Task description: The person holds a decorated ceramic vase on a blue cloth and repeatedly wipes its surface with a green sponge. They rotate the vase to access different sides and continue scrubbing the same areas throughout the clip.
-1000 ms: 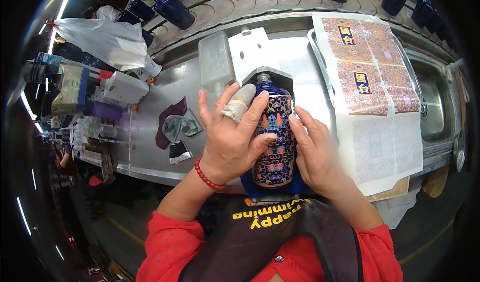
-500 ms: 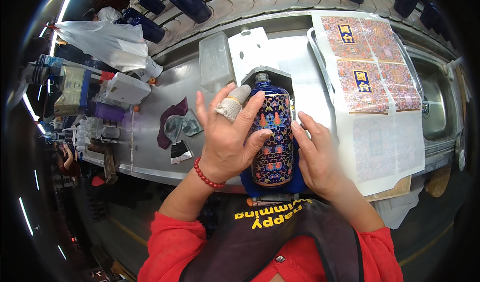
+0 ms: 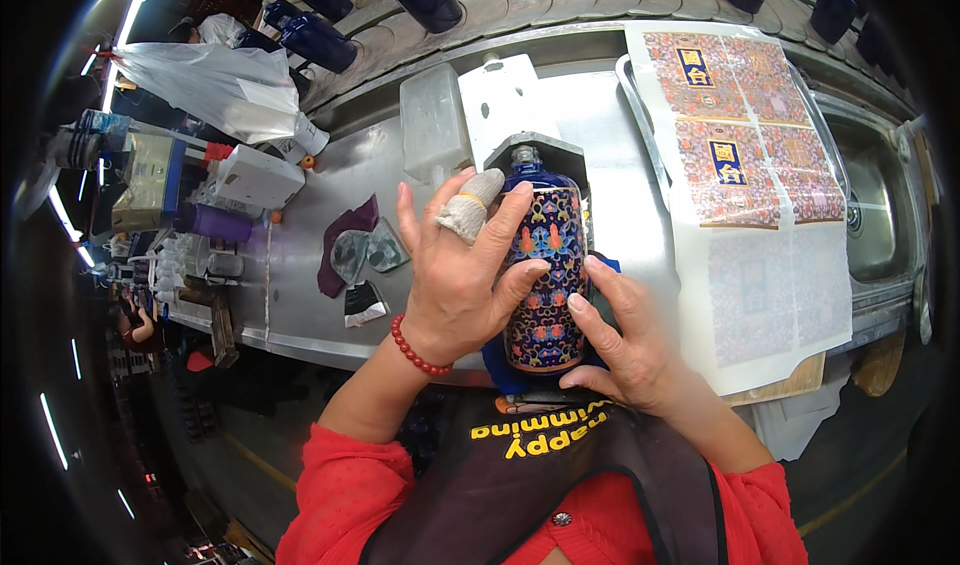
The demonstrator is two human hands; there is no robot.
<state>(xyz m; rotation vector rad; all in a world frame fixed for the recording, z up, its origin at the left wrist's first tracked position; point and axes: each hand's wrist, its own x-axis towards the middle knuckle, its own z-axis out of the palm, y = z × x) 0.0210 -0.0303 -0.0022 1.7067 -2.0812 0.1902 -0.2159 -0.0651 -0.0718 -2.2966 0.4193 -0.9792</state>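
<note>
We are gripping a dark blue ceramic bottle with a colourful patterned decal (image 3: pixel 545 275) between both hands, lying lengthwise at the near edge of the steel tabletop (image 3: pixel 300 265). Our left hand (image 3: pixel 462 270), one finger bandaged, is wrapping over it; our right hand (image 3: pixel 625 340) is cradling its base. A sheet of printed decals (image 3: pixel 760 195) is lying just right.
</note>
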